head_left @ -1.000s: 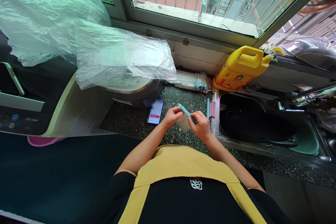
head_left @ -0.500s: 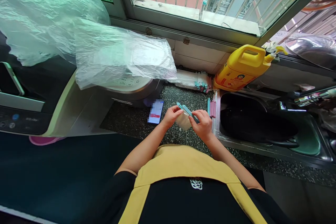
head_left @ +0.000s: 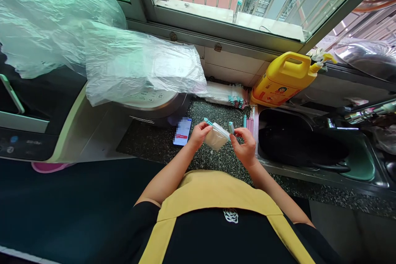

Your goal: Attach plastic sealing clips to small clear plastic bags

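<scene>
Above the counter, a small clear plastic bag (head_left: 215,140) with pale contents hangs between my two hands. My left hand (head_left: 198,136) is closed, pinching the bag's left top corner and the end of a teal bag clip (head_left: 208,121) that lies along the top edge. The fingers of my right hand (head_left: 246,145) are closed at the bag's right corner. A short light teal clip piece (head_left: 231,127) sticks up from them, apart from the bag's edge. How the two clip parts join is too small to tell.
A phone (head_left: 182,131) lies left of my hands. Pink and teal clips (head_left: 249,124) lie by the sink rim. Bagged clips (head_left: 224,94) sit at the wall, near a yellow pump jug (head_left: 280,78). A black pan (head_left: 297,144) fills the sink; plastic sheeting (head_left: 139,60) covers a rice cooker (head_left: 151,105).
My right hand has moved slightly right and down. The clip piece at its fingers has swung up off the bag's top edge, and the bag is stretched flatter between my hands.
</scene>
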`<state>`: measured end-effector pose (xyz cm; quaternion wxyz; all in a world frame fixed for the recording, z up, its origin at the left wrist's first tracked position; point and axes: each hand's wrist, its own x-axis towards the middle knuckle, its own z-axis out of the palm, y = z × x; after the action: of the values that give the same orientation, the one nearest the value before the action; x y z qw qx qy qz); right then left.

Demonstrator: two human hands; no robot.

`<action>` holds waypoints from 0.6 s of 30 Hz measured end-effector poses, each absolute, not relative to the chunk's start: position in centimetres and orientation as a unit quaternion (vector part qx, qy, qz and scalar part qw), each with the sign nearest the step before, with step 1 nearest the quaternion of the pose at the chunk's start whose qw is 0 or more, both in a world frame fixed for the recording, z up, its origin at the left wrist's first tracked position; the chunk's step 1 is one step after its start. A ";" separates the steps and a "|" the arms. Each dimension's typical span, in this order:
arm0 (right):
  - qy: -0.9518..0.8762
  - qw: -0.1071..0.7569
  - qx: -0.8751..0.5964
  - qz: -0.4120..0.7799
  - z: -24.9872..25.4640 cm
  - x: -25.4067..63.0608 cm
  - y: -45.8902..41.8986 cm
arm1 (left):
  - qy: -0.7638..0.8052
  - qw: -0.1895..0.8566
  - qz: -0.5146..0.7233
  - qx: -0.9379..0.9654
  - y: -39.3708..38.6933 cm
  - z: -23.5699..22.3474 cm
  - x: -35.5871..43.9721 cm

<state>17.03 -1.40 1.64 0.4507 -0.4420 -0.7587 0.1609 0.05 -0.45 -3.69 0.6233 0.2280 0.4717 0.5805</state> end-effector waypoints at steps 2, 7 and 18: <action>-0.754 0.453 -0.448 0.162 1.8 17.3 -1.6 | 0.471 0.624 0.583 0.221 -0.4 -3.6 0.0; -0.734 0.473 -0.456 0.170 1.6 18.3 -1.9 | 0.468 0.623 0.599 0.187 -0.2 -3.6 -0.3; -0.683 0.498 -0.497 0.195 0.1 20.6 -2.6 | 0.445 0.630 0.629 0.102 0.1 -2.7 -0.4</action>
<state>20.62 -2.63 0.09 0.4979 -0.4970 -0.6834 0.1950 -0.36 0.08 -2.67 0.6297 0.1021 0.4449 0.6286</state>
